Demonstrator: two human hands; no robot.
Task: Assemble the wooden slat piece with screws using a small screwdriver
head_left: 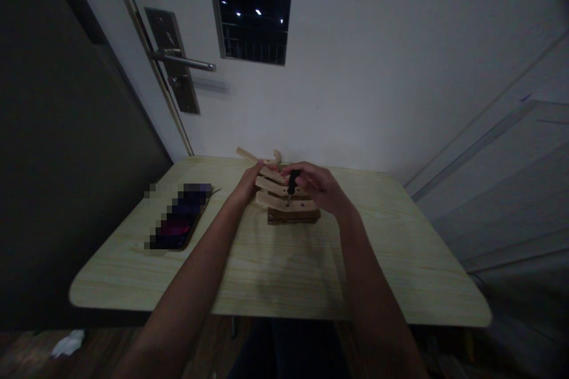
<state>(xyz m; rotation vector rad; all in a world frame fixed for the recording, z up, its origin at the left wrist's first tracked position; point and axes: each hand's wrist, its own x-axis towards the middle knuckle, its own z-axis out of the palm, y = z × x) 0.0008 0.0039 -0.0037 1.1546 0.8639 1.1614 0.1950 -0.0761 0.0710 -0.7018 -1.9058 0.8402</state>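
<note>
In my right hand is a small screwdriver with a black handle, held between closed fingers. Its metal tip points down at a screw hole in the nearest pale wooden hook. Several such bent wooden pieces lie side by side across a brown block, whose layers show at the front edge. My left hand grips the left end of a wooden piece toward the back; its fingertips are partly hidden. Beyond it, another wooden piece shows a curled end.
A phone, partly pixelated, lies on the left of the light wood table, with a thin pointed object beside it. A white door with a lever handle stands behind the table. White crumpled paper lies on the floor.
</note>
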